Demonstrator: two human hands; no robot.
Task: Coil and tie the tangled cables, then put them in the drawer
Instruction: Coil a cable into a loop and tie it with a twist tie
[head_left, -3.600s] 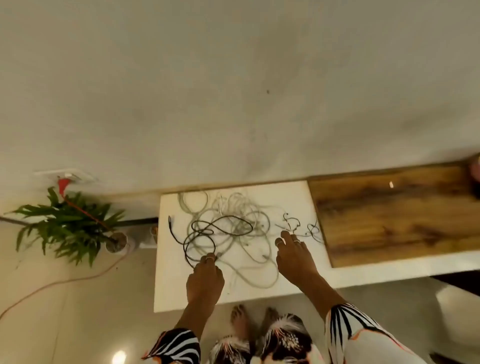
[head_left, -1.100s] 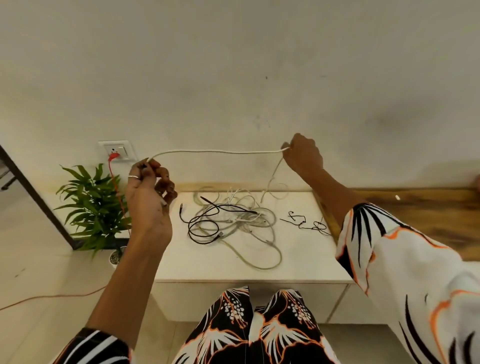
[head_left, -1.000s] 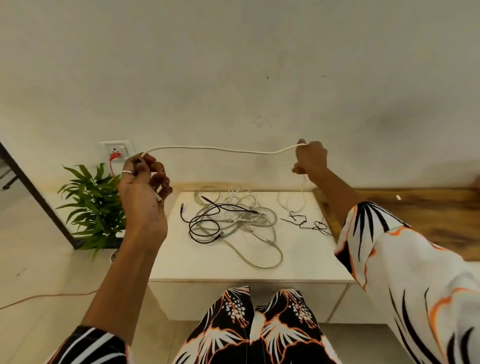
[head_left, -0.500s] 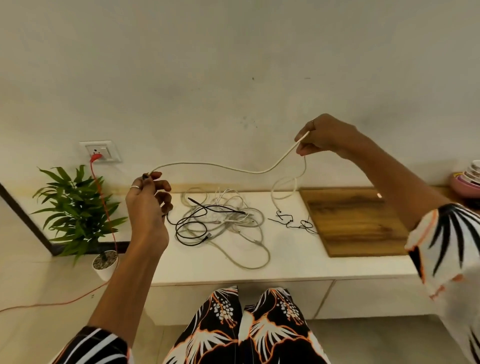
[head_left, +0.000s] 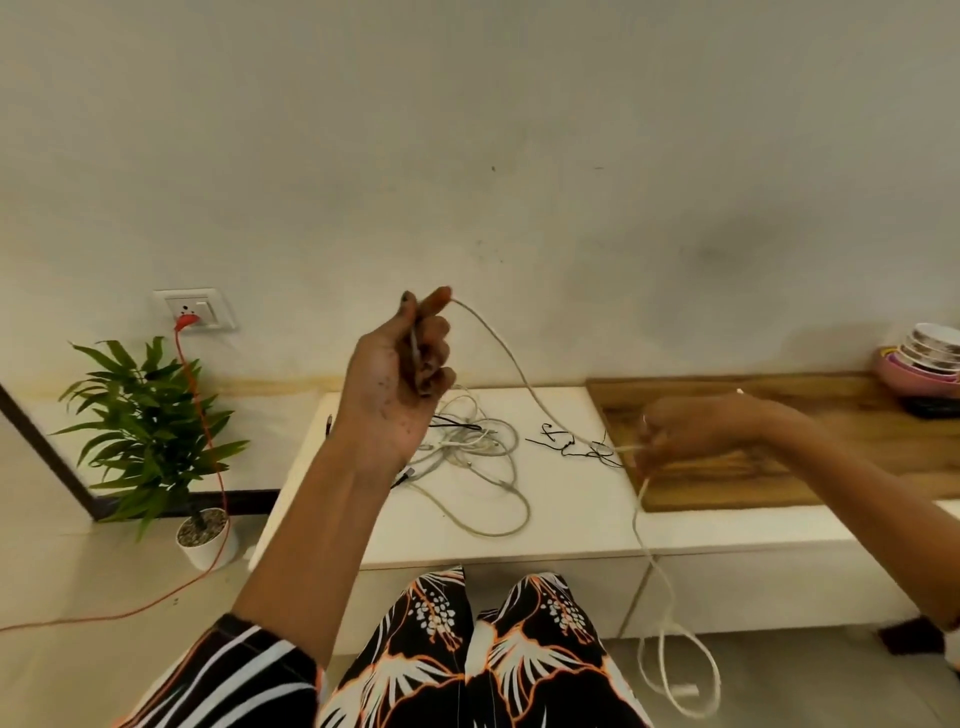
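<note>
Between left hand (head_left: 400, 374) and right hand (head_left: 691, 431), slack white cable (head_left: 511, 358).

The person wears a black garment (head_left: 467, 665) printed with white and orange leaf shapes. Its left sleeve (head_left: 223, 675) is striped black and white (orange-edged). A ring sits on the right hand (head_left: 691, 431).

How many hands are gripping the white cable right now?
2. The left hand pinches the white cable raised above the tangle; the right hand, blurred, grips it lower over the wooden board, the slack hanging to the floor.
</note>
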